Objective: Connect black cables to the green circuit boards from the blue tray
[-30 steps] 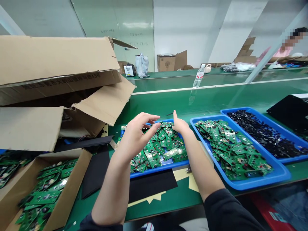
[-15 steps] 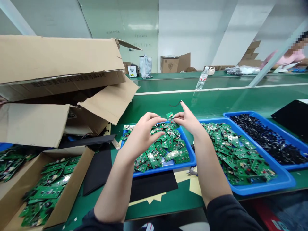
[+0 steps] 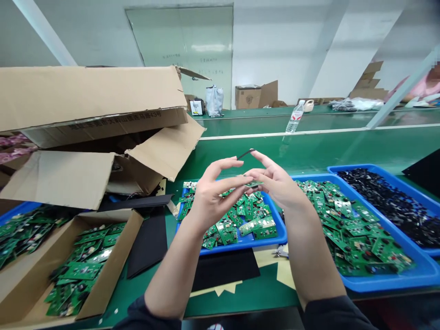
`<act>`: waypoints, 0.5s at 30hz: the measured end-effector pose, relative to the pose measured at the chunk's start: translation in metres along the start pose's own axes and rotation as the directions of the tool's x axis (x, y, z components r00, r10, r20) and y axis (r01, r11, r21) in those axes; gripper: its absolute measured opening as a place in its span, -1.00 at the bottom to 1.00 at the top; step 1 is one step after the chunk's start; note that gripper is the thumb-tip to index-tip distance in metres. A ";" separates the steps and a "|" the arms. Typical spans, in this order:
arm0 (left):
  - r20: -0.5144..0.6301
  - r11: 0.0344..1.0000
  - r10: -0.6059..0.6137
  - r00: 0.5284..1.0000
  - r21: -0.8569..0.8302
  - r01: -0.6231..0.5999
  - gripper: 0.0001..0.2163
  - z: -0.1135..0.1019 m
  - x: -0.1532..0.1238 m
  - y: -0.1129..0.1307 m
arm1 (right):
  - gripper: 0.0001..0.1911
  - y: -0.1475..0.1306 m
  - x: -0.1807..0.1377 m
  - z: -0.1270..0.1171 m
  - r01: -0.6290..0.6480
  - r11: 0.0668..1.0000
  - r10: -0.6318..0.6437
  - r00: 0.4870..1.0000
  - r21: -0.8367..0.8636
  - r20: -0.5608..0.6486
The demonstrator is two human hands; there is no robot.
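Both hands are raised above a small blue tray (image 3: pixel 275 238) heaped with green circuit boards (image 3: pixel 240 220). My left hand (image 3: pixel 215 192) and my right hand (image 3: pixel 275 181) meet fingertip to fingertip, and together they pinch one small green circuit board (image 3: pixel 253 184) held flat and seen edge-on. The index fingers of both hands stick out above it.
A larger blue tray of boards (image 3: pixel 357 229) lies right of it, then a blue tray of black parts (image 3: pixel 392 206). At left are an open cardboard box of boards (image 3: pixel 82 270) and a big tipped carton (image 3: pixel 92 119). Black sheets (image 3: pixel 223 270) lie near the front edge. A water bottle (image 3: pixel 294 120) stands behind.
My right hand picked a board from the small tray and lifted it. My left hand rose to meet it, and both now hold the board higher than before.
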State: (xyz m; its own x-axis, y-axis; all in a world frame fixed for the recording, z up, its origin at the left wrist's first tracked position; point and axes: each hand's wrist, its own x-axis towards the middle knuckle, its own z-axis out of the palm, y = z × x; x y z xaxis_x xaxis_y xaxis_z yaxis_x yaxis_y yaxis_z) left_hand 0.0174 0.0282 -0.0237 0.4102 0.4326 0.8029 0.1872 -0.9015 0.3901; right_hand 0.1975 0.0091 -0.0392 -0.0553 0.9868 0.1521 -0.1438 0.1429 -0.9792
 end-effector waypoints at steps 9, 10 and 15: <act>0.008 0.656 -0.467 0.884 -0.667 0.353 -0.84 0.004 0.000 0.014 | -0.77 -0.003 -0.004 0.002 0.286 0.899 -0.379 0.887 -0.332 -0.264; 0.036 0.619 -0.480 0.877 -0.694 0.367 -0.84 0.004 0.001 0.014 | -0.82 -0.005 -0.005 0.002 0.303 0.884 -0.407 0.874 -0.356 -0.266; 0.099 0.554 -0.543 0.834 -0.704 0.444 -0.85 0.005 0.003 0.012 | -0.95 -0.010 -0.013 0.008 0.445 0.804 -0.535 0.830 -0.394 -0.155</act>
State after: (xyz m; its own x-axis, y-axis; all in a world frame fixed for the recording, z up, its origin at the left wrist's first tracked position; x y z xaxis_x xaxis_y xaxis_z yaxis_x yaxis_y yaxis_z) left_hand 0.0253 0.0186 -0.0183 0.3287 0.8491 0.4136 -0.3429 -0.3007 0.8899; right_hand 0.1917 -0.0062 -0.0301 0.1844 0.7546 0.6298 0.2489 0.5840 -0.7727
